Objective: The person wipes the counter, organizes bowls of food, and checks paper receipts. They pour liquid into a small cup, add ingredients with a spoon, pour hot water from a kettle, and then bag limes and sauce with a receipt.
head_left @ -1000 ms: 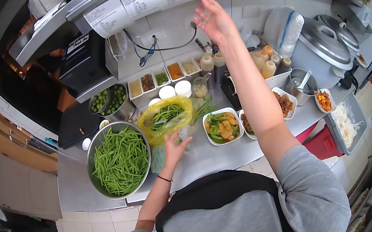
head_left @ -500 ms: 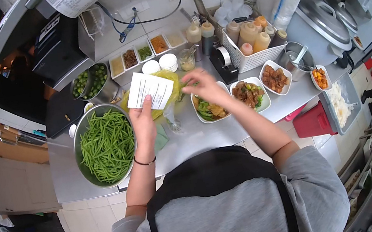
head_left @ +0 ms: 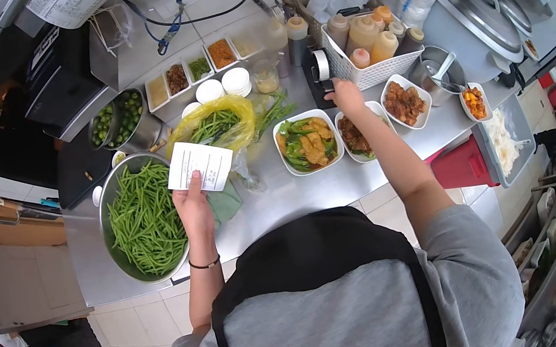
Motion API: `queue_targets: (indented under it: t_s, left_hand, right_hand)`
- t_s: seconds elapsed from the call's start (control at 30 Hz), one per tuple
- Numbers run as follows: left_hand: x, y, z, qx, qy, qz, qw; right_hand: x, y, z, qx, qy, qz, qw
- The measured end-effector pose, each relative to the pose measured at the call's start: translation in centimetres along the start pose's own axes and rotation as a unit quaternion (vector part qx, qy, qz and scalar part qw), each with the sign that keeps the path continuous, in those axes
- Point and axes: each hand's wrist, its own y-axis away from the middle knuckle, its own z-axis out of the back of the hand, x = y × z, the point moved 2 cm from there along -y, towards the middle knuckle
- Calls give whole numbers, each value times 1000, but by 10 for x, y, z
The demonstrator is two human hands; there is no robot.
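My left hand [head_left: 193, 206] pinches a white printed order slip [head_left: 199, 166] by its lower edge, thumb on top. Behind the slip lies an open yellow plastic bag [head_left: 238, 110] with green beans in it. My right hand [head_left: 346, 96] is at the front end of a black tape dispenser [head_left: 319, 78], fingers drawn together; whatever is between them is too small to see. Below my right forearm is a white bowl of meat and greens [head_left: 354, 137], partly covered. Beside it sits a bowl of greens with yellow-brown pieces [head_left: 308, 143].
A large metal bowl of green beans [head_left: 146, 221] stands at the left. Further right are a bowl of browned meat [head_left: 406, 104], a metal pot [head_left: 441, 69] and a white basket of sauce bottles [head_left: 379, 72]. Condiment tubs [head_left: 198, 69] line the back. A green cloth [head_left: 224, 204] lies near the edge.
My right hand has moved from beside the yellow bag, rightward to the tape dispenser. My left hand with the slip has shifted slightly left and down, and more of the bag shows.
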Motion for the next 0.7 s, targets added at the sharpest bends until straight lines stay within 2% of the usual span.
queue_targets:
  t_s: [0.07, 0.1, 0.13, 0.17, 0.2, 0.27, 0.33, 0.4, 0.47, 0.5, 0.57, 0.67, 0.7]
  left_hand:
    - [-2, 0, -2, -5, 0, -1, 1000]
    - [-3, 1, -2, -5, -1, 0, 1000]
    - [-4, 1, -2, 0, 1, -5, 1000]
    - [-5, 2, -1, 6, 2, -8, 1000]
    - [-5, 3, -1, 7, 2, -7, 1000]
    - [-4, 5, -3, 11, 5, 5, 1000]
    - [-4, 6, -5, 19, 2, 10, 1000]
    - [-4, 8, -8, 24, -1, 15, 1000]
    - [-7, 9, -10, 25, -2, 2, 1000]
    - [-8, 8, -10, 24, 0, 1, 1000]
    - [-8, 10, -9, 34, 1, 5, 999]
    - [-9, 8, -11, 43, 0, 9, 999]
    - [-10, 7, -13, 44, 1, 9, 999]
  right_hand:
    - [-1, -4, -6, 31, -16, -21, 999]
    - [-7, -10, -9, 129, -159, -133, 970]
    - [-8, -14, -10, 129, -159, -134, 970]
    - [-10, -15, -12, 127, -350, -227, 900]
    - [-10, -13, -13, 118, -523, -309, 785]
    - [-7, -16, -10, 128, -542, -324, 765]
    - [-6, -20, -15, 152, -566, -378, 717]
    - [-4, -18, -18, 153, -563, -400, 707]
    - [1, -11, -18, 25, -599, -388, 700]
    - [4, -4, -17, 26, -598, -387, 701]
    - [7, 16, -11, -61, -688, -306, 655]
    - [13, 30, -20, -109, -664, -338, 658]
    - [10, 32, -23, -106, -640, -352, 675]
